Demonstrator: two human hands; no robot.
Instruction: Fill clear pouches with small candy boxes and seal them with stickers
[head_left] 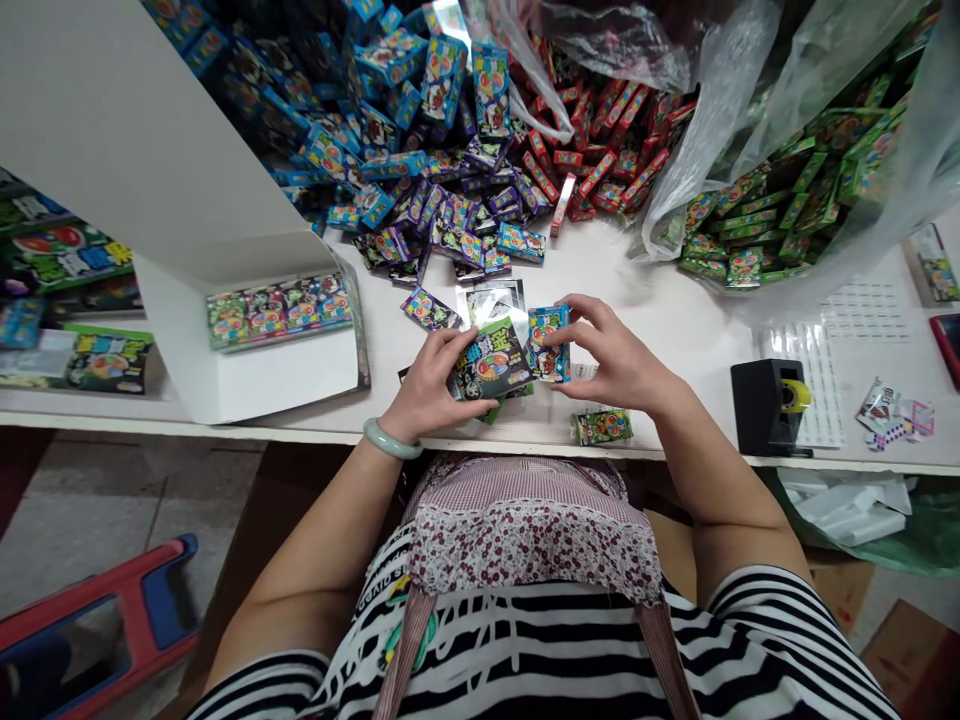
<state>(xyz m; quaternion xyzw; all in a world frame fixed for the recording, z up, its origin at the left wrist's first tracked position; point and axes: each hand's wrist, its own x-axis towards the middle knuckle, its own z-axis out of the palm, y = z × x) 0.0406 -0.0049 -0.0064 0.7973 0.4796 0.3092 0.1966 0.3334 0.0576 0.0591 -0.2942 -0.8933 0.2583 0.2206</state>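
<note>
My left hand (429, 390) is closed on a black and green printed packet (493, 362), thumb along its lower edge and fingers on its upper left. In my right hand (611, 355) a small blue box (548, 343) stands upright, gripped between thumb and fingers. The box's left edge meets or nearly meets the packet's right side; I cannot tell if they touch. Behind them lies a shiny clear-and-black wrapper (491, 297). A small green packet (603, 427) rests near the table's front edge, below my right hand. A purple box (429, 308) lies just above my left hand.
An open white carton (262, 385) at left holds a row of small boxes (281, 310). Piles of blue boxes (330, 150), purple boxes (457, 215) and red boxes (600, 150) lie behind. Green boxes (795, 200) fill a clear plastic bag (701, 130). A tape dispenser (761, 405) stands right.
</note>
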